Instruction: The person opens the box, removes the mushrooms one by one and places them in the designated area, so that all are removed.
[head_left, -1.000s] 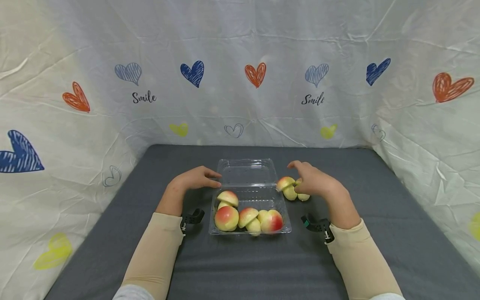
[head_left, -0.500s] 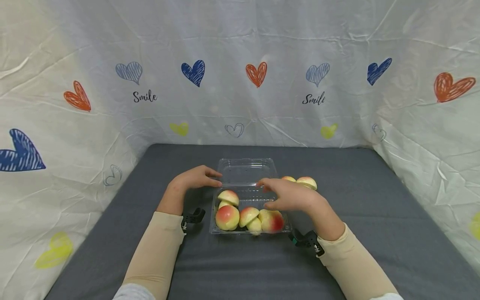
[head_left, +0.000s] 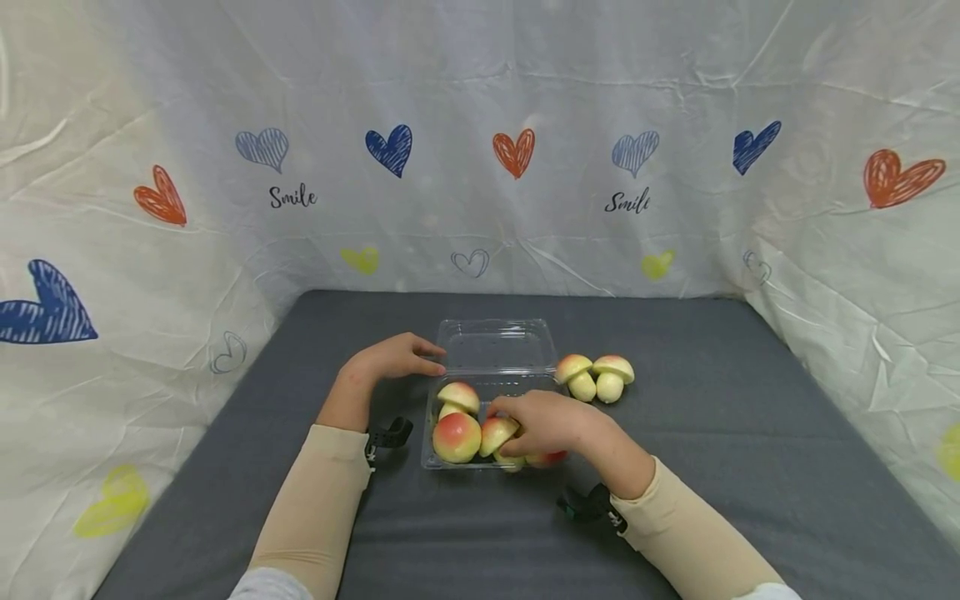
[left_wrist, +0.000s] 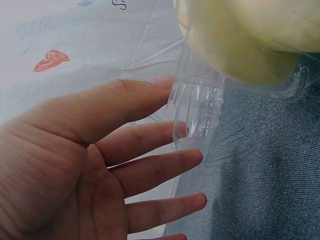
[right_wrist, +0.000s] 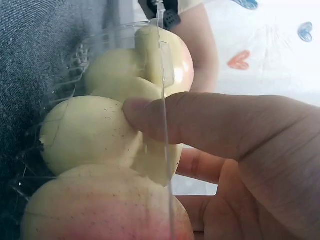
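A clear plastic clamshell box (head_left: pixel 498 386) lies with its lid (head_left: pixel 491 346) folded back. Several mushroom-shaped pieces with red-yellow caps and pale stems sit in it. My right hand (head_left: pixel 551 419) reaches in from the right and pinches the middle mushroom-shaped piece (head_left: pixel 495 435). In the right wrist view, the thumb presses on this piece's pale side (right_wrist: pixel 85 130), while other fingers pass behind its cap. My left hand (head_left: pixel 392 357) rests at the box's left side near the lid hinge. Its fingers are spread and fairly straight in the left wrist view, with the thumb (left_wrist: pixel 145 95) against the plastic edge.
Two more mushroom-shaped pieces, a left one (head_left: pixel 576 375) and a right one (head_left: pixel 612 379), stand right of the box. A dark grey cloth (head_left: pixel 480 533) covers the table. White curtains (head_left: pixel 450 67) with printed hearts enclose the back and sides.
My right hand has moved left and toward me, from the two pieces beside the box to the middle piece inside it. Its fingers have closed in there. The left hand stays in place.
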